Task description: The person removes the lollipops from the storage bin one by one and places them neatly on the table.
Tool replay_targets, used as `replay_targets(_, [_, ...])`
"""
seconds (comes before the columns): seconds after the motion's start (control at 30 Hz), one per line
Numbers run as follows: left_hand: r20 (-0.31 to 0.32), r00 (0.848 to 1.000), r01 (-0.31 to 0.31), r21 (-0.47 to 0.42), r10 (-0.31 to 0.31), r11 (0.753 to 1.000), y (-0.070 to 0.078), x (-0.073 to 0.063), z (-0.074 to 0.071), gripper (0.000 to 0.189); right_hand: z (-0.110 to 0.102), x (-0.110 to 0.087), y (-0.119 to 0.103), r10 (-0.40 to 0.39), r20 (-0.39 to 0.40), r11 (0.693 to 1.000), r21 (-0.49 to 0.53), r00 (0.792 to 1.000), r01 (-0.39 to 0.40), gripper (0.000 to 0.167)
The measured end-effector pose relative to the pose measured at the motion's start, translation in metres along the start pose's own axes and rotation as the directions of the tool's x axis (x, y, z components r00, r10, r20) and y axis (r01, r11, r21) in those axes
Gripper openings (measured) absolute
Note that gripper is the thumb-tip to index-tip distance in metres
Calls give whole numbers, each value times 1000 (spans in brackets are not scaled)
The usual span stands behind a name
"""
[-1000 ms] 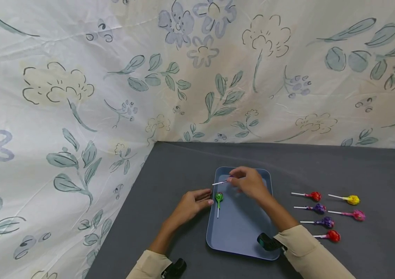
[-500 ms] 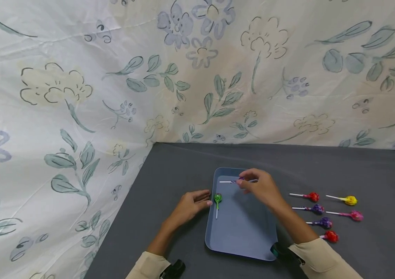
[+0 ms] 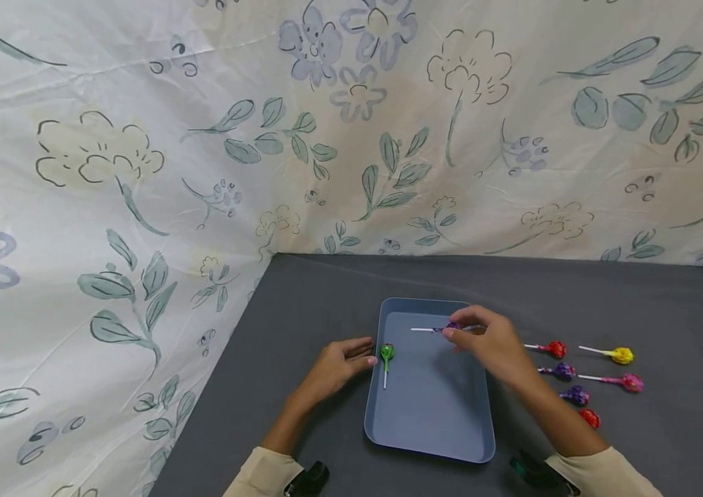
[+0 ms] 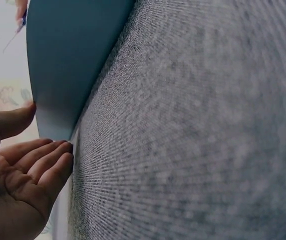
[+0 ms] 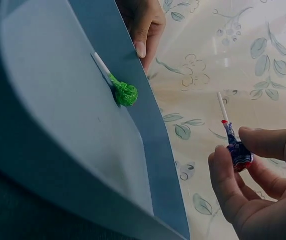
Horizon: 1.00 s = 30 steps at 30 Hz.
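Note:
My right hand (image 3: 490, 342) pinches a purple-wrapped lollipop (image 3: 452, 327) by its head, between thumb and fingers. Its white stick points left, above the far part of the blue tray (image 3: 428, 414). In the right wrist view the purple lollipop (image 5: 240, 152) is raised clear of the tray. A green lollipop (image 3: 387, 353) lies inside the tray along its left side, stick toward me. My left hand (image 3: 335, 369) is at the tray's left edge, fingers extended. In the left wrist view the thumb of the left hand (image 4: 27, 185) touches the rim and the fingertips meet the tray's side.
Right of the tray, several lollipops lie on the grey cloth (image 3: 668, 442): red (image 3: 557, 349), yellow (image 3: 622, 355), pink (image 3: 632, 383) and purple (image 3: 565, 371) ones. My right forearm partly covers the nearest of these. A floral curtain (image 3: 326, 172) rises behind and to the left.
My right hand has moved right across the far part of the tray with the purple lollipop, from near the left rim. The left hand and green lollipop stay put.

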<state>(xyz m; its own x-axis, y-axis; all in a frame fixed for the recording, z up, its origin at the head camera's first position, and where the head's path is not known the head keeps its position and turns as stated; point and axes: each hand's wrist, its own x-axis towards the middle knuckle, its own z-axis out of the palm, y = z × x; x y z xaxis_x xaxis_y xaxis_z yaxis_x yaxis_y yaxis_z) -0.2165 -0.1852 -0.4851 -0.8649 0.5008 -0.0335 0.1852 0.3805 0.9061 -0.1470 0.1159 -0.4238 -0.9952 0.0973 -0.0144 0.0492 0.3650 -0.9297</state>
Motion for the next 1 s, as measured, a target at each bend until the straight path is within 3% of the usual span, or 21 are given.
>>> replay_targets(0.27, [0,1000,-1,-2,1,1000,-1,1,1,55,-21,-15,7,11,-21,1000,8,1000,-11,41])
replay_targets(0.57, [1,1000,-9,12,9,1000,-3,1,0,56,-34,-30,17,46,-94,995,-89,995,-55,44])
replay_targets(1.0, [4,1000,-13,12,13,1000,0,-1,-1,55,-60,-51,34,116,-108,986,-105,987,-127,55])
